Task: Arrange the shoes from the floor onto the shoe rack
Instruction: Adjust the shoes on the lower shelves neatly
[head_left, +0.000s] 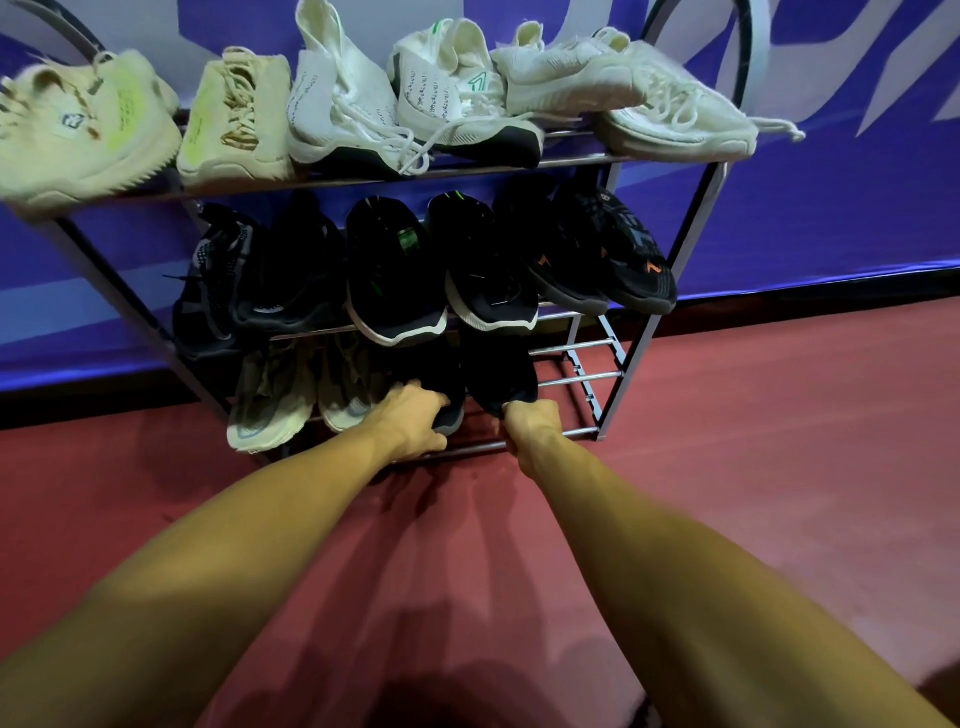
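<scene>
The shoe rack stands on a red floor against a blue wall and has three shelves. Both arms reach down to the bottom shelf, which is made of metal bars.

The left hand grips the heel end of the left black shoe, with its fingers curled over the back of it. This shoe lies near the middle of the bottom shelf, toe towards the wall and heel at the front edge. The right hand is clenched round the heel of the right black shoe. Its fingers are mostly hidden behind the knuckles, so it appears to be pinching the heel collar. This shoe lies just beside the other, on its right, with its heel over the front bar. The right end of the bottom shelf shows bare bars.

A beige pair sits at the left end of the bottom shelf, just beside the left black shoe, with the heels hanging over the front edge. The middle shelf holds a row of black trainers from end to end. The top shelf holds cream and white trainers, some of them leaning on each other.
</scene>
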